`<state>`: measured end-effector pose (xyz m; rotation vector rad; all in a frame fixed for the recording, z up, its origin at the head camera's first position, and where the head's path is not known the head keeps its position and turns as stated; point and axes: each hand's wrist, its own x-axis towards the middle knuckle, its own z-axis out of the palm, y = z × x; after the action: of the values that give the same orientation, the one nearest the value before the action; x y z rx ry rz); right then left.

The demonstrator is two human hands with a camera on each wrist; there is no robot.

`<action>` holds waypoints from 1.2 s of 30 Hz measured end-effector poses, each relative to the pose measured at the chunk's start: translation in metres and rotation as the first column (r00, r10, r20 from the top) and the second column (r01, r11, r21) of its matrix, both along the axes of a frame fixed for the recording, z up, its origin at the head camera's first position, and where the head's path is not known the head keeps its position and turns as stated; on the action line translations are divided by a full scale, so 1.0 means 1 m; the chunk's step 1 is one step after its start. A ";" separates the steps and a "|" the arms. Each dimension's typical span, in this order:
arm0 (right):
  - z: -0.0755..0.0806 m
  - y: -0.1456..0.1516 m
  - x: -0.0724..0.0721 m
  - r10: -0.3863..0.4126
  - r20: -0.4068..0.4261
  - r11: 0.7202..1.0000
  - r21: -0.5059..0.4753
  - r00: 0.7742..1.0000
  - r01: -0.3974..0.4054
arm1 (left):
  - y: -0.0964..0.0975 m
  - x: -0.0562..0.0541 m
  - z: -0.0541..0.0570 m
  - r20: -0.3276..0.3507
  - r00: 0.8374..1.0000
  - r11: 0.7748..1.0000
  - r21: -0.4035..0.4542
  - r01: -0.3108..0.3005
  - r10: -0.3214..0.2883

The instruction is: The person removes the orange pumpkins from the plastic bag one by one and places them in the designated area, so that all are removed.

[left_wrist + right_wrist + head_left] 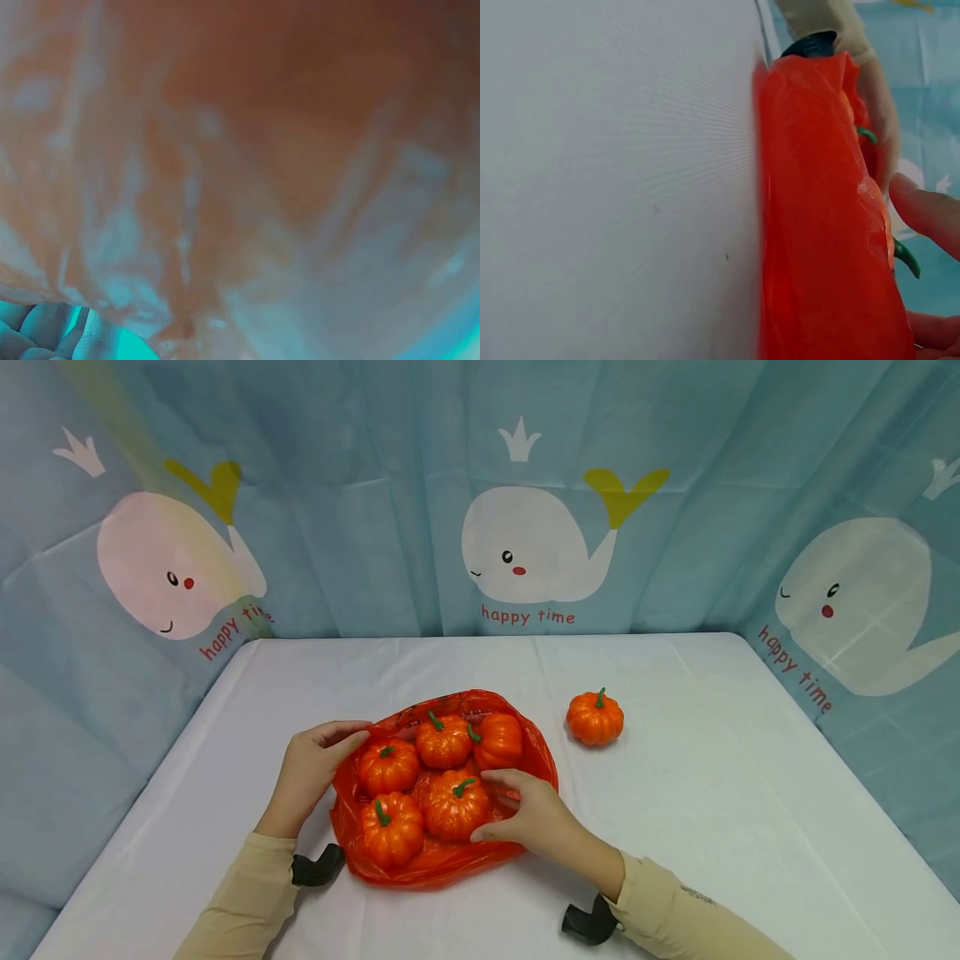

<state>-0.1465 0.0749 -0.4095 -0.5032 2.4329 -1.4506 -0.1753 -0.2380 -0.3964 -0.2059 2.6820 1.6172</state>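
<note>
A red plastic bag [442, 878] lies spread wide, its mouth facing up, with several small orange pumpkins inside, their stems green. At the bag's far left rim, my left hand [309, 770] pinches the plastic between thumb and fingers. My right hand [542, 817] reaches over the right rim, thumb and fingers parted beside the nearest right pumpkin [456, 807]. In the right wrist view the thumb [934, 214] is above the bag's side, near a green stem. Blurred plastic [225, 150] fills most of the left wrist view.
One more small pumpkin [595, 718] stands on the white tablecloth [712, 793], to the right of the bag. A black wrist mount [318, 866] sits under each forearm. Blue curtains [375, 527] printed with whales surround the table at the back and sides.
</note>
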 end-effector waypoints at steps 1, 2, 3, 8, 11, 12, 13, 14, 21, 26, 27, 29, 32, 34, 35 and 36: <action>0.000 -0.001 0.000 0.002 0.000 1.000 -0.001 1.000 -0.002 | 0.000 0.000 0.000 -0.003 1.000 1.000 0.000 0.000 0.000; -0.001 -0.001 0.000 0.005 -0.001 1.000 0.002 1.000 -0.005 | 0.000 0.000 0.000 -0.004 1.000 1.000 0.001 0.001 -0.001; -0.001 -0.002 0.000 0.005 -0.004 1.000 0.005 1.000 -0.005 | 0.000 0.000 -0.001 -0.006 1.000 1.000 0.003 0.001 -0.001; -0.003 -0.004 0.000 0.016 -0.023 1.000 0.021 1.000 -0.015 | 0.000 0.000 -0.001 -0.003 1.000 1.000 0.007 -0.001 0.001; -0.002 -0.006 0.001 0.021 -0.023 1.000 0.016 1.000 -0.021 | 0.000 0.000 -0.001 -0.008 1.000 1.000 0.010 0.001 -0.001; -0.002 -0.007 0.001 0.021 -0.018 1.000 0.008 1.000 -0.021 | 0.000 0.000 -0.001 -0.010 1.000 1.000 0.011 0.002 -0.002; -0.002 -0.008 0.001 0.021 -0.013 1.000 0.001 1.000 -0.021 | 0.000 0.000 -0.001 -0.012 1.000 1.000 0.011 0.003 -0.003; -0.001 -0.009 0.001 0.019 -0.012 1.000 -0.001 1.000 -0.019 | 0.000 0.000 -0.001 -0.013 1.000 1.000 0.012 0.003 -0.003; -0.003 -0.015 0.002 -0.011 -0.032 0.999 0.035 0.999 0.012 | 0.000 0.000 -0.001 -0.008 1.000 1.000 0.000 0.001 -0.001; -0.003 -0.017 0.002 -0.012 -0.039 0.998 0.054 0.999 0.014 | -0.001 0.000 -0.002 -0.007 1.000 1.000 0.002 0.003 -0.003; -0.003 -0.017 0.002 -0.011 -0.043 0.998 0.056 0.999 0.014 | -0.001 0.000 -0.002 -0.008 1.000 1.000 0.002 0.004 -0.004; -0.003 -0.018 0.003 -0.013 -0.052 0.998 0.059 0.999 0.016 | -0.001 0.000 -0.002 -0.009 1.000 1.000 0.000 0.005 -0.005; -0.002 -0.017 0.003 -0.016 -0.051 0.998 0.056 0.999 0.019 | -0.001 0.000 -0.002 -0.009 1.000 1.000 -0.001 0.006 -0.006; -0.002 -0.017 0.004 -0.018 -0.041 0.999 0.047 0.999 0.020 | -0.001 0.000 -0.002 -0.008 1.000 1.000 -0.003 0.005 -0.005; -0.002 -0.016 0.004 -0.018 -0.032 0.999 0.040 0.999 0.020 | -0.001 0.000 -0.001 -0.006 1.000 1.000 -0.005 0.004 -0.004; -0.002 -0.015 0.005 -0.018 -0.023 0.999 0.033 1.000 0.019 | -0.001 0.000 -0.001 -0.005 1.000 1.000 -0.007 0.002 -0.002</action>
<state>-0.1419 0.0597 -0.4117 -0.4940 2.4809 -1.4168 -0.1752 -0.2389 -0.3977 -0.1992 2.6908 1.6110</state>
